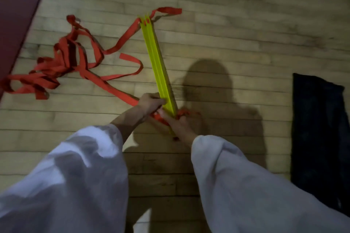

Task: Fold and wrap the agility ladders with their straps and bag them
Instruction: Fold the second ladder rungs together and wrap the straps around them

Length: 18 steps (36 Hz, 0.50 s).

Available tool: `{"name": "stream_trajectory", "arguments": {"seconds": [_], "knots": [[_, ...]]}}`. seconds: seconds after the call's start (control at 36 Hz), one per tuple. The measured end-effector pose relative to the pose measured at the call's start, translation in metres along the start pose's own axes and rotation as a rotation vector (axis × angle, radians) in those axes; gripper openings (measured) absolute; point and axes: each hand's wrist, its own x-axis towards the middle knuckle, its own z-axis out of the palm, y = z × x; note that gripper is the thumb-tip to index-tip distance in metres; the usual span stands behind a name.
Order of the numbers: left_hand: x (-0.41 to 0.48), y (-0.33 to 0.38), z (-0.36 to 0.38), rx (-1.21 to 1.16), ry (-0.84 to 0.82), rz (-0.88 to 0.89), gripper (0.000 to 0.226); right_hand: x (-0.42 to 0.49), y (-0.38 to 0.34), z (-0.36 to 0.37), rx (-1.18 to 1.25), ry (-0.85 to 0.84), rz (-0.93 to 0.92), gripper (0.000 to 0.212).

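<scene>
Left hand (151,102) grips rungs (158,62); right hand (179,126) fingers curl round strap (121,92). Risk: loose strap snags or knots, and rungs splay if grip slackens.

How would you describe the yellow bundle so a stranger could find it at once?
Start from the wooden floor; near its middle, between the tangled red strap on the left and the dark cloth on the right, runs the stack of yellow rungs. The left hand and right hand grip its near end. Alone, it is straight, stiff and yellow.
</scene>
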Motion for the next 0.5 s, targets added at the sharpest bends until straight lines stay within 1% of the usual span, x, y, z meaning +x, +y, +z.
{"name": "stream_trajectory", "arguments": {"seconds": [0.03, 0.08, 0.11, 0.17, 0.19, 0.25, 0.28, 0.31, 0.33, 0.36, 0.44, 0.5], "knots": [[-0.005, 0.003, 0.002, 0.005, 0.025, -0.001, 0.011, -0.006, 0.001, 0.000, -0.064, 0.019, -0.055, 0.029], [-0.020, 0.014, 0.006, 0.014, 0.056, -0.008, 0.007, -0.026, -0.008, -0.004, -0.212, 0.069, -0.110, 0.032], [-0.028, 0.020, 0.007, -0.027, 0.054, -0.022, 0.013, -0.035, -0.013, -0.008, -0.231, 0.084, -0.123, 0.032], [-0.047, 0.038, 0.005, -0.135, -0.002, -0.063, 0.023, -0.059, -0.029, -0.015, -0.179, 0.021, -0.136, 0.025], [-0.056, 0.049, 0.004, -0.178, -0.050, -0.082, 0.023, -0.070, -0.036, -0.016, -0.166, 0.007, -0.156, 0.029], [-0.075, 0.069, 0.000, -0.251, -0.141, -0.143, 0.023, -0.092, -0.048, -0.020, -0.218, 0.033, -0.202, 0.055], [-0.085, 0.078, -0.002, -0.279, -0.170, -0.192, 0.023, -0.103, -0.054, -0.023, -0.262, 0.025, -0.203, 0.062], [-0.096, 0.086, -0.006, -0.291, -0.184, -0.234, 0.024, -0.117, -0.061, -0.027, -0.307, 0.012, -0.197, 0.056], [-0.105, 0.093, -0.011, -0.306, -0.200, -0.253, 0.024, -0.131, -0.069, -0.032, -0.353, 0.003, -0.200, 0.044], [-0.112, 0.096, -0.014, -0.329, -0.208, -0.249, 0.024, -0.139, -0.071, -0.035, -0.378, -0.017, -0.207, 0.036], [-0.139, 0.110, -0.025, -0.499, -0.174, -0.158, 0.024, -0.173, -0.084, -0.040, -0.359, -0.084, -0.260, 0.034], [-0.162, 0.122, -0.032, -0.609, -0.159, -0.082, 0.023, -0.193, -0.094, -0.042, -0.274, -0.129, -0.218, 0.030]]}}
